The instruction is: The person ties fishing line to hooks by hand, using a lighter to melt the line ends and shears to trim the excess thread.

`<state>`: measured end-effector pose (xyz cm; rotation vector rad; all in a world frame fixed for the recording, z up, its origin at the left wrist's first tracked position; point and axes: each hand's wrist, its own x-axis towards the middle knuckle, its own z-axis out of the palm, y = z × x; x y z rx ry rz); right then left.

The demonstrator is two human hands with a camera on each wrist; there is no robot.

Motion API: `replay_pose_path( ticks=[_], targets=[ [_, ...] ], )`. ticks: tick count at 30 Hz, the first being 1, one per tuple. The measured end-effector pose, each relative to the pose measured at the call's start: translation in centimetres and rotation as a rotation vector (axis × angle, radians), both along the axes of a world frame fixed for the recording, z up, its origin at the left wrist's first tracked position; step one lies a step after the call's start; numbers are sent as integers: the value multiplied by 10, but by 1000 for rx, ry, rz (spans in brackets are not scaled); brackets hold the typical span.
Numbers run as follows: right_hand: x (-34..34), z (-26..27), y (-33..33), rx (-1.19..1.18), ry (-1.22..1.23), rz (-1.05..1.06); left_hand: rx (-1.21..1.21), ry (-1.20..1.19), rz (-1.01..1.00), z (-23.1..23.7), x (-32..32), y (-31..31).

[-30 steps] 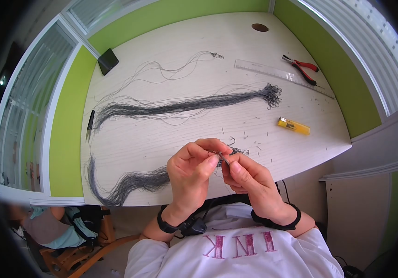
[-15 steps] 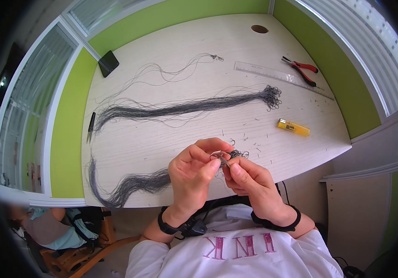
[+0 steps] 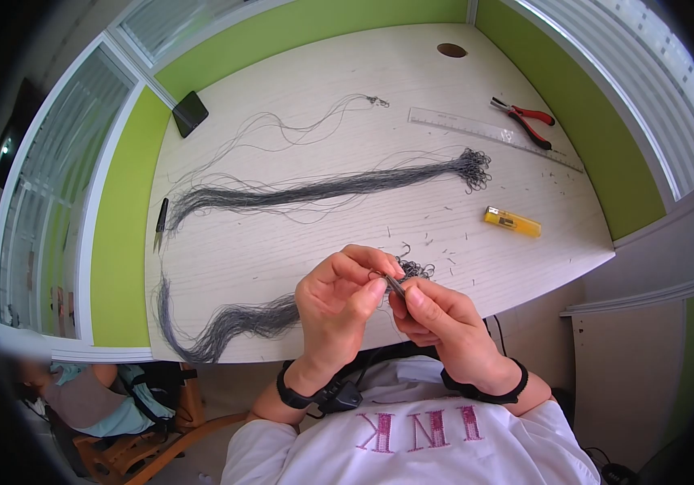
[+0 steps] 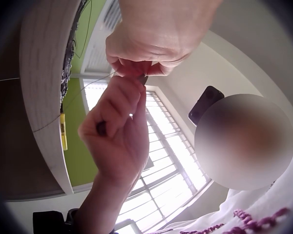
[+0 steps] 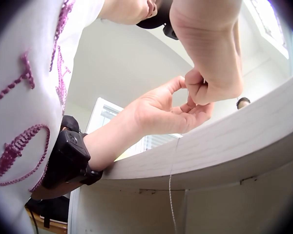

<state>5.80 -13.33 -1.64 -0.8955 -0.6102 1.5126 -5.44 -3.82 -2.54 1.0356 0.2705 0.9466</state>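
In the head view the left hand pinches a small dark hook between thumb and fingertips. Close against it, the right hand grips a slim dark metal tool, whose tip meets the hook. Behind the fingers lies a cluster of hooks, with its grey line bundle running left under the left hand. In the left wrist view the right hand has its fingers curled, a dark tool end showing in it. The right wrist view hides the tool.
A second bundle of lines with hooks lies across the table. Around it are a yellow lighter, red-handled pliers, a clear ruler, small scissors and a black object. A person is at lower left.
The tool in the right hand has tilted slightly and shows more of its length beside the hook. Both hands stay together in nearly the same place.
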Motion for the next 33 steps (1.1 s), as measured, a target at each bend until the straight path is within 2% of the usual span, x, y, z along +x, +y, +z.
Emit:
replay_pose_path(
  ticks=[2, 4, 10, 26, 28, 33],
  targets=[
    [-1, 0, 0, -5, -30, -19, -2, 51, 13, 0, 0, 0],
    [-1, 0, 0, -10, -60, -38, 25, -33, -1, -6, -1, 3],
    [1, 1, 1, -25, -47, -46, 25, -24, -5, -8, -2, 4],
    [3, -2, 4, -66, 108, -26, 61, -22, 5, -6, 0, 4],
    [3, -1, 4, -74, 109, -22, 19, 99, 60, 1, 2, 0],
    [6, 1, 5, -120, 147, 22, 20, 105, 72, 1, 2, 1]
  ],
)
